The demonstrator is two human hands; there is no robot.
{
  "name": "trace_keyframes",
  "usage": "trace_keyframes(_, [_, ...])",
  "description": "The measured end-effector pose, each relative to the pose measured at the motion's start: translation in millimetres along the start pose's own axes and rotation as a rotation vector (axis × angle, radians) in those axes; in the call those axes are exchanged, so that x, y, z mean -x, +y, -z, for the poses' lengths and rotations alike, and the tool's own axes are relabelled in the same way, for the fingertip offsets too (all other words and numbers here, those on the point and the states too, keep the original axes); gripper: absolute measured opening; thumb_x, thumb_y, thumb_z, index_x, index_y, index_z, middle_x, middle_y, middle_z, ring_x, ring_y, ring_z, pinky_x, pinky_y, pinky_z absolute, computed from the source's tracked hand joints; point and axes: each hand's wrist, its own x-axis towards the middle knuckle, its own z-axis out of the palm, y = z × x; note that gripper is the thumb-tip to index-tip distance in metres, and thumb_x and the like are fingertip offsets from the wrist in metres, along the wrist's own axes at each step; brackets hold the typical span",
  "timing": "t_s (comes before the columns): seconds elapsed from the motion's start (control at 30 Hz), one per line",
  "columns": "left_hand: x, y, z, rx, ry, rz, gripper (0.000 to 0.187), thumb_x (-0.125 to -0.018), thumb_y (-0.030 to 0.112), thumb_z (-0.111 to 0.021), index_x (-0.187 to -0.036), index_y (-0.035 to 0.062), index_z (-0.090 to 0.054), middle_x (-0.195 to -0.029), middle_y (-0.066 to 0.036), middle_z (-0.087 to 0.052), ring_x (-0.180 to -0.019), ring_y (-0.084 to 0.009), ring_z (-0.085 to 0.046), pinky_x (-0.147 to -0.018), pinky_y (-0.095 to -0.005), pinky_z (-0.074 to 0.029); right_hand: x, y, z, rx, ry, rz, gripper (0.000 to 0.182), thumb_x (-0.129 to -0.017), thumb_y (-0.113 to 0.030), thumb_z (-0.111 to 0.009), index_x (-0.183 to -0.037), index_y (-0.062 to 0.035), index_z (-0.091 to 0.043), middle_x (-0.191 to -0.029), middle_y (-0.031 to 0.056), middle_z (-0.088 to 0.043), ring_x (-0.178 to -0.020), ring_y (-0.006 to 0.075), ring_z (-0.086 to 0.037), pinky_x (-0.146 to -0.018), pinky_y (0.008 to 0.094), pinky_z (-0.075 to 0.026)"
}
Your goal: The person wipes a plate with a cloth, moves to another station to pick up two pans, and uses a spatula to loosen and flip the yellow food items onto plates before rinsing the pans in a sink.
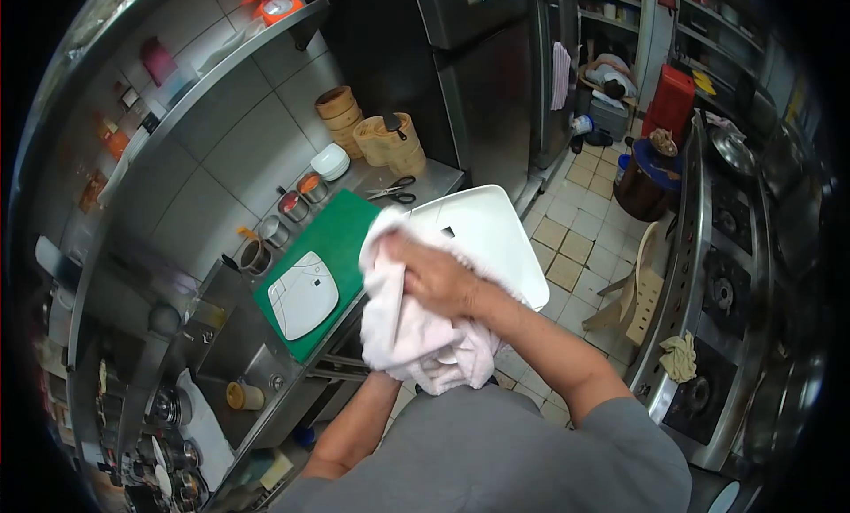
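Note:
My right hand is closed on a pale pink towel, which hangs bunched in front of my body. My left hand reaches up beneath the towel from below. Its fingers are hidden under the cloth, and whatever they hold cannot be seen. A smooth white patch shows in a fold near the towel's lower edge, too little of it to name. Just beyond the towel is a large white square tray. To the left, a white plate with thin grey lines lies on a green cutting board.
Along the counter's back stand metal containers, white bowls, bamboo steamers and black-handled scissors. A sink is at lower left. On the right are a gas stove, a plastic stool and a brown bin.

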Motion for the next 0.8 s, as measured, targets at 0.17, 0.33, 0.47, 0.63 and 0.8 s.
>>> trace_keyframes(0.17, [-7.6,-2.8,6.6,-0.014,-0.08,0.044,0.048,-0.104,0.027,-0.049,-0.143,-0.0004,-0.041,-0.136,-0.014,-0.053,-0.122,-0.025,-0.056,-0.108,-0.038,-0.045,3.4,10.5,-21.8,0.433,0.019,0.051,0.066,-0.098,-0.032,-0.051,-0.149,0.0059,-0.035,-0.155,0.0321,-0.031,-0.149,0.0385,-0.028,-0.12,0.0565,-0.021])
trace_keyframes(0.33, [-8.1,3.1,11.4,0.276,-0.007,0.077,0.048,-0.104,0.027,-0.05,-0.143,-0.0003,-0.041,-0.136,-0.014,-0.053,-0.122,-0.0249,-0.056,-0.108,-0.0381,-0.046,-5.0,14.7,-8.8,0.374,0.04,0.048,0.071,-0.099,-0.041,-0.05,-0.155,-0.0023,-0.029,-0.162,0.0213,-0.025,-0.152,0.0374,-0.02,-0.122,0.0558,-0.015])
trace_keyframes(0.47, [-7.3,4.5,13.5,0.368,0.015,0.088,0.048,-0.104,0.027,-0.05,-0.142,-0.0003,-0.041,-0.136,-0.014,-0.054,-0.122,-0.0249,-0.056,-0.107,-0.0381,-0.046,-1.9,-22.4,-28.2,0.363,-0.054,0.164,0.071,-0.102,-0.044,-0.047,-0.156,-0.0027,-0.026,-0.163,0.0213,-0.022,-0.152,0.0369,-0.018,-0.121,0.0539,-0.016])
trace_keyframes(0.63, [-5.3,2.4,14.2,0.423,-0.002,0.122,0.048,-0.104,0.028,-0.05,-0.142,-0.0003,-0.042,-0.136,-0.014,-0.054,-0.122,-0.0248,-0.056,-0.107,-0.0382,-0.046,-12.1,7.2,-5.5,0.351,0.096,0.101,0.074,-0.104,-0.05,-0.038,-0.156,0.0018,-0.024,-0.161,0.0228,-0.025,-0.151,0.0343,-0.024,-0.123,0.0487,-0.017])
trace_keyframes(0.8, [0.0,-6.9,23.2,0.454,-0.006,0.121,0.048,-0.104,0.028,-0.05,-0.142,-0.0002,-0.042,-0.135,-0.013,-0.054,-0.121,-0.0247,-0.056,-0.107,-0.0382,-0.046,-11.0,56.9,26.0,0.63,0.201,-0.244,0.085,-0.102,-0.058,-0.037,-0.157,0.0042,-0.017,-0.164,0.0211,-0.019,-0.153,0.0329,-0.017,-0.123,0.05,-0.012])
